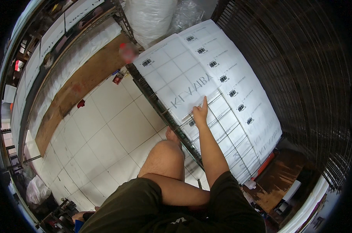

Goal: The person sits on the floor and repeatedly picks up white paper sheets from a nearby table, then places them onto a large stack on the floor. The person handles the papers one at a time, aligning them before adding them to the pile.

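My right hand reaches over the near edge of a thin white printed sheet, thumb and index finger spread apart, the index stretched out flat. The remaining fingers look curled. The sheet bears large grey lettering, and a grid shows faintly through it. To its right lie overlapping white printed sheets with a row of small dark printed blocks. Just below the hand, a white surface with dark grid lines shows. My left arm seems to cross my body; its hand is hidden.
A dark metal frame edge borders the sheets, beside my raised knee. Dark wire racking stands right. Wrapped white rolls or bags stand at the back. White floor tiles and a long wooden board lie left.
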A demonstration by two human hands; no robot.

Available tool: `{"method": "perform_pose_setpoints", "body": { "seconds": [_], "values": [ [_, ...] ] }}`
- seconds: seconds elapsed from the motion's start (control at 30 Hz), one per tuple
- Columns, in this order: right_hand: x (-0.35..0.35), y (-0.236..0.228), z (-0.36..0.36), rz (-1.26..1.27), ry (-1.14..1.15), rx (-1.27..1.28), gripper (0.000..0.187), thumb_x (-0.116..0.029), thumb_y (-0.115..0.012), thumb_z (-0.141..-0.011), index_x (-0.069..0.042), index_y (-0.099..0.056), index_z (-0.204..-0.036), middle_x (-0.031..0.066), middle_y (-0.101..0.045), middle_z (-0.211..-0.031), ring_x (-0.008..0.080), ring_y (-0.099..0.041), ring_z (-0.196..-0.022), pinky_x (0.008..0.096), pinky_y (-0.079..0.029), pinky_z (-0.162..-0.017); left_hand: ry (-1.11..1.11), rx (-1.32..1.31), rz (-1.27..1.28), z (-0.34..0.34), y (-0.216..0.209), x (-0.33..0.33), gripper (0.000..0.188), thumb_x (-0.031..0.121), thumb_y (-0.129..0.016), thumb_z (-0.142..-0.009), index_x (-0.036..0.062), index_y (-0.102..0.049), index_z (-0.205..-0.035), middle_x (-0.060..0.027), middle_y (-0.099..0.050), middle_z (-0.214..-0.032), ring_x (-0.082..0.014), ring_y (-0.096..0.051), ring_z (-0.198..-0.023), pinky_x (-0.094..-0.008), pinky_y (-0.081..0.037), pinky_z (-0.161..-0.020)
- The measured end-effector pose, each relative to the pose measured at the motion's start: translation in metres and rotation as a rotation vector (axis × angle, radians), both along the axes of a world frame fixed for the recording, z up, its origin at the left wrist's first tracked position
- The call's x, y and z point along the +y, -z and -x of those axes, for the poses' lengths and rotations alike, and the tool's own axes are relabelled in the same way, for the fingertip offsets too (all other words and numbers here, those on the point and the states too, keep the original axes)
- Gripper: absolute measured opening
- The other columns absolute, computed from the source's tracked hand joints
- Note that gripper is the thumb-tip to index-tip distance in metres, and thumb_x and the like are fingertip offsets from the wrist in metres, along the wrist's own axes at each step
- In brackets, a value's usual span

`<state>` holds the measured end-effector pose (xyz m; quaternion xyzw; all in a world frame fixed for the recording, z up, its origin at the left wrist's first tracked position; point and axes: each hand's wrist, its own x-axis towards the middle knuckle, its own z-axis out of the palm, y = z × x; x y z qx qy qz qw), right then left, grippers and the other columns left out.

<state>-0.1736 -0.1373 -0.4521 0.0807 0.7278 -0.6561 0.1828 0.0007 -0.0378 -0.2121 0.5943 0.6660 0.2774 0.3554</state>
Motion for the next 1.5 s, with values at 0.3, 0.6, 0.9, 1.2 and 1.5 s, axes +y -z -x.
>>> {"method": "perform_pose_setpoints", "body": {
  "seconds": [0.3, 0.6, 0.9, 1.2, 1.5],
  "values": [
    [0.004, 0.033, 0.008, -0.127, -0.050, 0.189, 0.082, 0.011, -0.048, -0.077, -0.009, -0.013, -0.148, 0.0177, -0.051, -0.123, 0.0158, -0.058, -0.074, 0.0270, -0.049, -0.060, 0.021, 0.015, 0.007, -0.004, 0.000, 0.004, 0.037, 0.036, -0.070, -0.075, 0.0080, -0.068, -0.099, -0.0078, -0.068, -0.094, -0.0251, -0.066, -0.087, -0.0422, -0.052, -0.072],
    [0.007, -0.011, -0.005, -0.450, -0.079, 0.191, 0.071, -0.010, -0.060, -0.073, 0.003, -0.033, -0.137, 0.0267, -0.029, -0.143, 0.0362, -0.031, -0.133, 0.0360, -0.031, -0.108, 0.071, 0.026, 0.023, -0.020, 0.002, 0.006, 0.038, 0.037, -0.069, -0.076, 0.0080, -0.067, -0.101, -0.0078, -0.068, -0.094, -0.0255, -0.066, -0.087, -0.0427, -0.052, -0.073],
    [0.211, -0.227, -0.030, -0.858, -0.158, 0.486, 0.057, -0.018, -0.066, -0.076, -0.013, -0.049, -0.131, 0.0084, -0.066, -0.100, 0.0220, -0.066, -0.079, 0.0353, -0.052, -0.071, 0.143, 0.031, 0.121, -0.058, 0.028, 0.028, 0.053, 0.049, -0.067, -0.075, 0.0036, -0.060, -0.101, -0.0165, -0.066, -0.096, -0.0319, -0.065, -0.092, -0.0451, -0.050, -0.078],
    [0.474, -0.474, -0.203, -1.614, 0.749, 0.999, 0.044, -0.016, -0.069, -0.074, -0.009, -0.059, -0.116, 0.0122, -0.064, -0.104, 0.0286, -0.060, -0.098, 0.0373, -0.047, -0.086, 0.215, -0.036, 0.182, -0.088, 0.056, 0.059, 0.061, 0.055, -0.060, -0.079, 0.0081, -0.054, -0.117, -0.0163, -0.061, -0.111, -0.0324, -0.058, -0.105, -0.0432, -0.046, -0.088],
    [0.672, -0.529, -0.396, -1.435, 1.155, 0.178, 0.073, -0.045, -0.069, -0.077, -0.008, -0.044, -0.135, 0.0178, -0.051, -0.129, 0.0311, -0.049, -0.118, 0.0375, -0.038, -0.098, -0.019, 0.016, 0.068, -0.054, 0.064, 0.046, 0.062, 0.057, -0.062, -0.078, 0.0098, -0.054, -0.117, -0.0105, -0.063, -0.098, -0.0286, -0.061, -0.094, -0.0390, -0.047, -0.079]
  ]
}}
